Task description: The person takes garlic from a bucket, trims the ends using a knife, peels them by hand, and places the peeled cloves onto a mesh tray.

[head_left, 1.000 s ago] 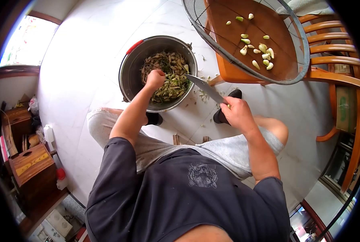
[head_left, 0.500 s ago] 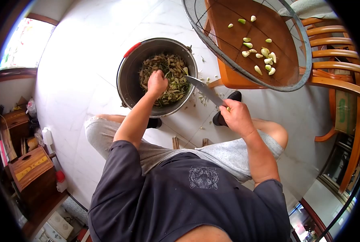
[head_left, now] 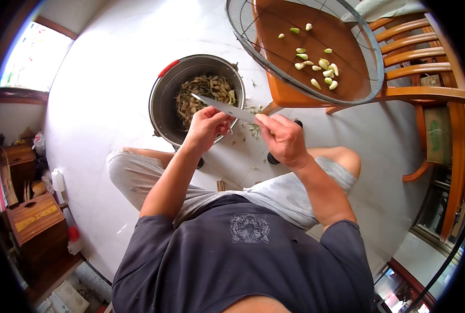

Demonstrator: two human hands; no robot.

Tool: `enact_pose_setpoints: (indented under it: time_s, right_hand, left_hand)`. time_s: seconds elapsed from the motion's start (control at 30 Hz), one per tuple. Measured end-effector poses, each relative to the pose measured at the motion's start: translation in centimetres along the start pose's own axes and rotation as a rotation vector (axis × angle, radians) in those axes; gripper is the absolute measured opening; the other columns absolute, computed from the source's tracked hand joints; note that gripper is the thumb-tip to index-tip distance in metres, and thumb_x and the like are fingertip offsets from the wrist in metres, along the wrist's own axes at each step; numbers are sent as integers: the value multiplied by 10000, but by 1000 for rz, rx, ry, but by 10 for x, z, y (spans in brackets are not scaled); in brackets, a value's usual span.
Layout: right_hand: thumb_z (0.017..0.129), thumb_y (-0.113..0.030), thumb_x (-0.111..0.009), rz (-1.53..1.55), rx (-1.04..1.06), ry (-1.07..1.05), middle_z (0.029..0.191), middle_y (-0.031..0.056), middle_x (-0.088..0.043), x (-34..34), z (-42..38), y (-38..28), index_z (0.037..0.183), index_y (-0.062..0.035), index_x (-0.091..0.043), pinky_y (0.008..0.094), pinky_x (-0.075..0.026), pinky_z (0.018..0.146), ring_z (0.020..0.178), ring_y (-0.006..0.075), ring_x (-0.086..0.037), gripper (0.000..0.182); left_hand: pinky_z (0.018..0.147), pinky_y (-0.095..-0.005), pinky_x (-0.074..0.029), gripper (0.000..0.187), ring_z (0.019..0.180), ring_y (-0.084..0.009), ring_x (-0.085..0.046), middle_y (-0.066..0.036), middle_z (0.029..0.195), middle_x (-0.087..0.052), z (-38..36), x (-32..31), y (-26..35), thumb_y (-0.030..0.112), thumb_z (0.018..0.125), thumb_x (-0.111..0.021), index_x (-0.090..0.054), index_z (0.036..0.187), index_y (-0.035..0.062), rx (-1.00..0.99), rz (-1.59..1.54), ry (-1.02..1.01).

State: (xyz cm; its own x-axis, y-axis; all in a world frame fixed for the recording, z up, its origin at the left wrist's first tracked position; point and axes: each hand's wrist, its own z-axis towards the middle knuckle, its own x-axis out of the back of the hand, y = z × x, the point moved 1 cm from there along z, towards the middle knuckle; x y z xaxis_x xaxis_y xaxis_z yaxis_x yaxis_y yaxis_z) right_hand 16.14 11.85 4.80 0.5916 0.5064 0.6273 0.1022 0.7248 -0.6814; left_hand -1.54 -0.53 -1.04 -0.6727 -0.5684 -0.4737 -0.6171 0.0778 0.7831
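My right hand (head_left: 285, 140) is closed round the handle of a knife (head_left: 227, 109), whose blade points left over the near rim of the metal bucket (head_left: 161, 124). Just under the blade, my left hand (head_left: 208, 127) is closed in a pinch on a small bulb, mostly hidden by the fingers; a thin pale end shows. Inside the bucket lies a heap of small, pale brown bulbs (head_left: 190, 103) with dry and green stalks. Several whitish-green trimmed bulbs (head_left: 327, 73) rest in a round wire-mesh sieve (head_left: 369, 97) at the upper right.
The sieve is on a wooden chair (head_left: 284, 93) with a slatted back. Green and pale trimmings (head_left: 254, 130) lie on the tiled floor right of the bucket. My knees are on either side below it. A wooden box (head_left: 37, 221) stands far left.
My left hand has come up out of the bucket's heap towards me. My right hand has moved the knife left and up, bringing its blade over that hand. The view has shifted slightly.
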Motion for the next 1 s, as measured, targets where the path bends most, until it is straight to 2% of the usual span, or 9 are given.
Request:
enact_pose_setpoints:
  time_s: [0.07, 0.13, 0.3, 0.57, 0.67, 0.77, 1.0]
  right_hand:
    - [743, -40, -637, -72, 100, 31, 759, 86, -614, 1, -2, -3, 990, -63, -654, 350, -491, 597, 680, 264, -606, 248]
    - [748, -5, -639, -107, 132, 41, 763, 115, -622, 4, -4, -4, 981, -36, -647, 344, -496, 585, 662, 269, -604, 235]
    - [741, -18, -638, -221, 151, -31, 772, 107, -621, 12, -10, -2, 989, -40, -640, 351, -493, 596, 678, 265, -602, 249]
    - [737, -24, -642, -265, 149, -14, 776, 106, -613, 16, -17, 0, 1002, -40, -634, 353, -491, 607, 688, 270, -596, 265]
    - [735, -20, -647, -253, 171, 19, 775, 108, -612, 17, -15, -1, 1003, -37, -632, 353, -493, 606, 687, 273, -597, 269]
    - [732, -13, -650, -232, 180, 42, 776, 110, -613, 18, -14, -3, 1001, -34, -631, 352, -495, 606, 687, 274, -599, 270]
    - [735, -11, -646, -210, 181, 45, 777, 109, -615, 16, -12, -3, 996, -30, -630, 352, -496, 607, 690, 271, -601, 262]
  left_hand:
    - [505, -224, -435, 100, 568, -127, -554, -92, 704, -604, -2, -8, -5, 36, 861, -574, -615, 855, -55, -12, -10, -42]
    - [498, -226, -434, 87, 559, -130, -556, -80, 671, -590, -5, -20, -9, 16, 846, -575, -619, 805, -48, -35, -36, -56]
    - [481, -230, -434, 58, 570, -136, -571, -72, 671, -581, -10, -37, -7, -6, 836, -565, -611, 841, -41, -28, 27, -61]
    - [466, -225, -421, 67, 562, -133, -565, -72, 678, -580, -8, -46, -8, -18, 827, -558, -603, 870, -44, -9, 47, -69]
    - [477, -231, -418, 82, 564, -138, -555, -74, 684, -573, -8, -46, -11, -19, 828, -546, -600, 884, -43, 22, -25, -51]
    - [543, -275, -449, 101, 632, -153, -561, -79, 791, -600, -7, -39, -16, 38, 835, -578, -583, 926, -5, 88, -139, -127]
    - [544, -268, -443, 95, 629, -150, -555, -79, 782, -593, -5, -33, -21, 21, 830, -582, -576, 921, -4, 94, -132, -151]
